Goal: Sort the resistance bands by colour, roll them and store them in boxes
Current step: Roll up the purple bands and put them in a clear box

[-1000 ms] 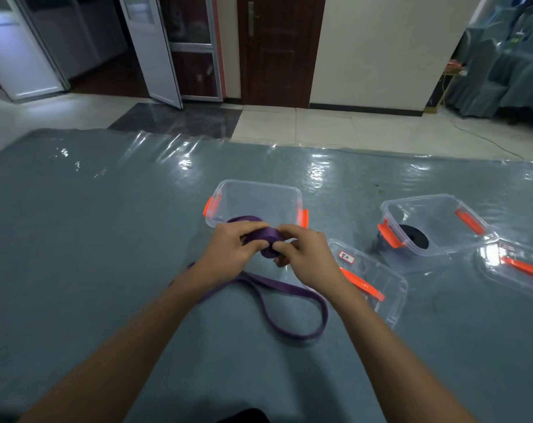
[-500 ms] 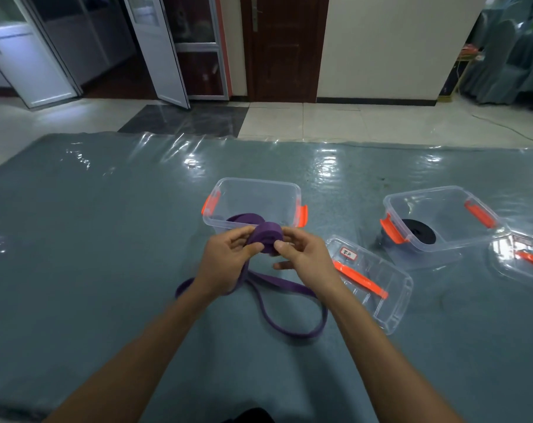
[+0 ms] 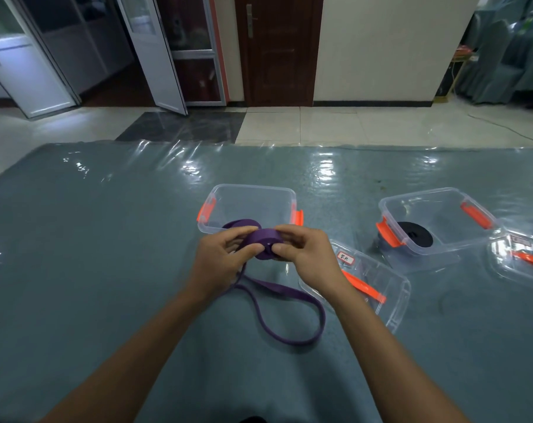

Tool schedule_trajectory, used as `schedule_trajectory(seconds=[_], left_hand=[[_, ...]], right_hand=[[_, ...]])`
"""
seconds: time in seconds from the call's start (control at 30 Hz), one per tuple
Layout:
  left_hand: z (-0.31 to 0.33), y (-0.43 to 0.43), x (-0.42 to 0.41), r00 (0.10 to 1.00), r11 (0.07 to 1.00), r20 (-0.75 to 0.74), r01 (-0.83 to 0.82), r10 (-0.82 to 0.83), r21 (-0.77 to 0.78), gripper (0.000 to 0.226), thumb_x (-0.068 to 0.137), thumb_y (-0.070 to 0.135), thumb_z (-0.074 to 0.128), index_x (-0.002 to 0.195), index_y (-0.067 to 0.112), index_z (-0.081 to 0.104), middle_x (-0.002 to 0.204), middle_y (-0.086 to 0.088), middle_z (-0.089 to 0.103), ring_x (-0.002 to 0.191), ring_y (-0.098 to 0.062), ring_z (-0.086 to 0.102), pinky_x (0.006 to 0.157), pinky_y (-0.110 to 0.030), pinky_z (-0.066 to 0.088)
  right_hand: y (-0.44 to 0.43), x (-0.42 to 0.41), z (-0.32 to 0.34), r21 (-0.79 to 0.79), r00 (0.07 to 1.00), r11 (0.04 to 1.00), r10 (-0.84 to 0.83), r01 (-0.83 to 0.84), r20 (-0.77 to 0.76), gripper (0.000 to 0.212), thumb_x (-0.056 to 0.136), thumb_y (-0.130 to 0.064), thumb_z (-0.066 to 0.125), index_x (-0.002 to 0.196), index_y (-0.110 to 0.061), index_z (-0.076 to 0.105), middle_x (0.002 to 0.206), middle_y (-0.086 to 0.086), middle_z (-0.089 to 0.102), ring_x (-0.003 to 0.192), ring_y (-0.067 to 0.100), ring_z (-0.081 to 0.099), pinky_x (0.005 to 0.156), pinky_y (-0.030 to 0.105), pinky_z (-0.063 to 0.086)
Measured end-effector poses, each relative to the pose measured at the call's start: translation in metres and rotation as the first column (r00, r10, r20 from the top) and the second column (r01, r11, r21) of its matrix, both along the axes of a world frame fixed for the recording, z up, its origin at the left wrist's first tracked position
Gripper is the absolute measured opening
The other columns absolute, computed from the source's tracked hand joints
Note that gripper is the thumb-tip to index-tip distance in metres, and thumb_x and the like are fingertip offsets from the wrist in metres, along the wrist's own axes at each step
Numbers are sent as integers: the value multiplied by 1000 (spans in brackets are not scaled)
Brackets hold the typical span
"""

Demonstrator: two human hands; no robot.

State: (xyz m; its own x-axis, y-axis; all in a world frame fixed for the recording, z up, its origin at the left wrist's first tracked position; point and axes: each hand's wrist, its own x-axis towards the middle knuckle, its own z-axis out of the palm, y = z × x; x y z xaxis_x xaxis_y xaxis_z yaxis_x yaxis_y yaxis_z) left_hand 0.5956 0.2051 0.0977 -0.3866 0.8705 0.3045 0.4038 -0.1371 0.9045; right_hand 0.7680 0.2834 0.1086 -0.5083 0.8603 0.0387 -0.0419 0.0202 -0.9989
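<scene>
In the head view, the half-rolled purple band (image 3: 266, 244) is held just in front of the open clear box (image 3: 253, 190). It's pinched between the curled fingers of the left hand (image 3: 221, 261) and the right hand (image 3: 308, 254), while its loose tail (image 3: 289, 337) is left looping on the table cover (image 3: 106, 270). It looks like light, floppy, stretchy rubber, so the coil probably springs open if let go. It's best gripped across the roll's flat sides, with the tail fed in under slight tension.
</scene>
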Motion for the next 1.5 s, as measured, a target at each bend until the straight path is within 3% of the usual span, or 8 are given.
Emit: schedule_trajectory(seconds=[0.3,0.43,0.53,0.67,0.9,1.07,1.17,1.5], left_hand=[[-6,-3,8,999,998,-15,-41,41,37,37,81,-3,79,112,17,72,98,12,77,90,-6,74,87,-21,57],[-3,-5,-6,905,994,-424,72,-31,81,36,80,2,82,115,3,74,107,-5,76,95,-15,72,91,-33,57],[1,-3,-12,822,985,-560,165,-105,57,35,82,8,80,116,2,73,111,-7,76,101,-21,71,94,-38,55],[4,-1,-9,883,988,-464,126,-69,92,36,85,15,78,118,4,72,109,-3,75,97,-15,71,92,-31,55],[-7,-8,3,998,999,54,46,-45,-28,42,78,-3,81,115,16,70,105,1,77,96,-11,75,90,-24,57],[-8,-12,-7,931,997,-357,80,-76,-2,36,76,1,84,110,4,75,102,-2,77,89,-11,73,88,-29,57],[-7,-10,-10,874,991,-471,130,-116,-2,36,78,5,84,113,3,74,105,-3,77,91,-13,71,88,-29,55],[-18,-14,-2,997,999,-66,44,-46,-28,40,80,6,83,115,23,72,106,6,77,97,-11,74,92,-28,57]], right_hand=[[-14,-2,-11,-193,983,980,-78,45,-166,36,88,12,64,123,3,64,111,22,72,102,31,71,83,33,61],[-11,3,-11,495,943,869,-156,-11,295,41,87,-5,73,127,-13,68,119,2,71,108,13,65,87,26,57],[-5,2,-7,640,898,741,-121,-202,423,39,87,-7,71,124,-18,69,117,0,73,103,8,62,90,18,49],[-6,-1,-7,452,955,892,-122,-15,272,34,81,0,73,111,-15,75,94,-12,73,90,-4,64,79,8,47],[-16,-7,-15,-159,990,985,-85,67,-112,37,84,16,66,104,-14,72,99,15,76,93,28,73,72,30,61],[-16,0,-21,448,954,893,-97,-41,282,38,83,-2,75,117,-17,71,109,-16,70,99,1,64,89,12,49],[-10,0,-16,615,910,767,-108,-180,400,35,86,-5,72,120,-13,69,113,-2,70,101,8,61,93,12,43],[-16,-1,-16,-83,996,996,-41,35,-79,39,85,15,65,103,-19,72,101,12,75,99,27,72,77,32,61]])
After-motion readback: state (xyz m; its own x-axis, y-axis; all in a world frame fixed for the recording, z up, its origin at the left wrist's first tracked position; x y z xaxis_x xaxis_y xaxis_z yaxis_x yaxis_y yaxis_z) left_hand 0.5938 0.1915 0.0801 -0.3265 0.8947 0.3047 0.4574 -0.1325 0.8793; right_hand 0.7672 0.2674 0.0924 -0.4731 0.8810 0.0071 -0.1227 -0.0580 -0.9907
